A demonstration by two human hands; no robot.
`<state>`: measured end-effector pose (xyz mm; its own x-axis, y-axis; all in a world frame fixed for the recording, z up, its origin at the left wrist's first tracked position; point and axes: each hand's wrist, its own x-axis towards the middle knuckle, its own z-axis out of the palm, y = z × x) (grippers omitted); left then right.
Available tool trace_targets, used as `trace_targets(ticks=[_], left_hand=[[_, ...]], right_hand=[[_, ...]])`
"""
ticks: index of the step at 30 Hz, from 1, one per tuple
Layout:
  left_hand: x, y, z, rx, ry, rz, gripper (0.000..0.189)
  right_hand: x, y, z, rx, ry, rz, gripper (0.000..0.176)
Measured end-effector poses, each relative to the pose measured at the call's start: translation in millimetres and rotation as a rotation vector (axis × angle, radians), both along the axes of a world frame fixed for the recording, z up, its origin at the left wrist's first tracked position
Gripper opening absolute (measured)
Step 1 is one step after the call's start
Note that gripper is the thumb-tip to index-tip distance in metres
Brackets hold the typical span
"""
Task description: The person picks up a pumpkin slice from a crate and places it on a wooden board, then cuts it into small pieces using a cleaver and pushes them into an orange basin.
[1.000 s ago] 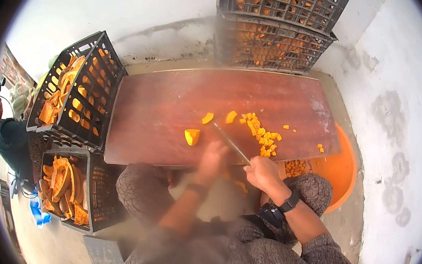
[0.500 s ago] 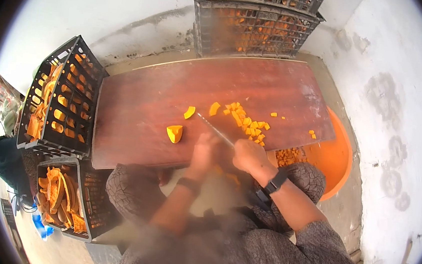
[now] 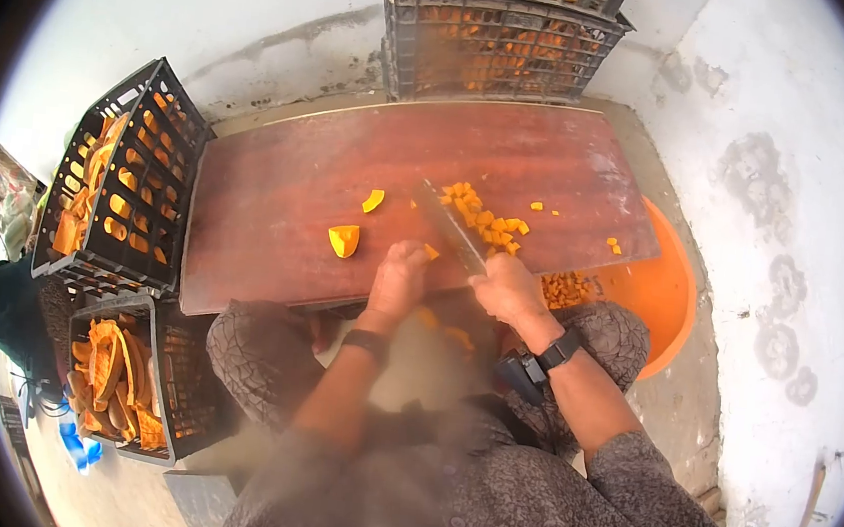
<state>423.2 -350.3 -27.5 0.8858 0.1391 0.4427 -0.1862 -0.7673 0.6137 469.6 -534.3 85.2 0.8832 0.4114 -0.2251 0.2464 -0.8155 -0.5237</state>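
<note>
My right hand (image 3: 508,291) grips the handle of a knife (image 3: 453,228), its broad blade slanting up and left over the reddish-brown board (image 3: 288,192). Left of the blade, the fingers of my left hand (image 3: 398,284) are closed at the board's near edge, with a small orange pumpkin piece (image 3: 431,251) at their tips. A thick pumpkin chunk (image 3: 343,241) and a thinner slice (image 3: 373,201) lie farther left. Just right of the blade is a pile of pumpkin cubes (image 3: 486,219). The knife partly hides another bit of orange.
An orange tub (image 3: 674,306) with diced pieces (image 3: 565,289) stands under the board's right end. Black crates of pumpkin stand at left (image 3: 134,173), lower left (image 3: 193,384) and stacked behind (image 3: 491,54). Another person's dark sleeve (image 3: 11,313) shows at far left.
The knife has turned more upright, its blade now beside the cube pile and partly over the slice there. My left hand has shifted slightly toward the board's near edge. The view has moved slightly.
</note>
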Motion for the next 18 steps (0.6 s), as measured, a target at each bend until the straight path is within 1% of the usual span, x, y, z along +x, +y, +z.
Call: trace_targets(ticks=[1, 3, 4, 8, 14, 16, 18], left_hand=[[-0.8, -0.8, 0.2, -0.003, -0.002, -0.002, 0.013], [-0.8, -1.0, 1.6, 0.072, -0.018, 0.010, 0.012], [-0.6, -1.3, 2.3, 0.070, -0.020, 0.009, 0.012], [-1.8, -3.0, 3.2, 0.071, 0.010, 0.015, 0.013], [-0.1, -3.4, 0.6, 0.057, 0.005, 0.016, 0.015], [1.8, -4.1, 0.4, 0.064, -0.015, 0.007, 0.016], [2.9, -5.2, 0.4, 0.072, 0.005, 0.028, 0.015]], right_hand=[[-3.2, 0.2, 8.0, -0.054, -0.047, 0.032, 0.028], [-10.2, 1.3, 20.5, -0.079, -0.039, 0.049, 0.029], [-12.9, 1.0, 22.8, -0.102, -0.027, 0.068, 0.031], [-14.7, -2.7, 4.8, -0.083, -0.030, 0.087, 0.030], [-13.6, 0.9, 11.9, -0.120, -0.003, 0.117, 0.027], [-11.3, 3.4, 15.7, -0.145, 0.000, 0.138, 0.019], [-7.9, 8.6, 24.3, -0.185, 0.046, 0.147, 0.018]])
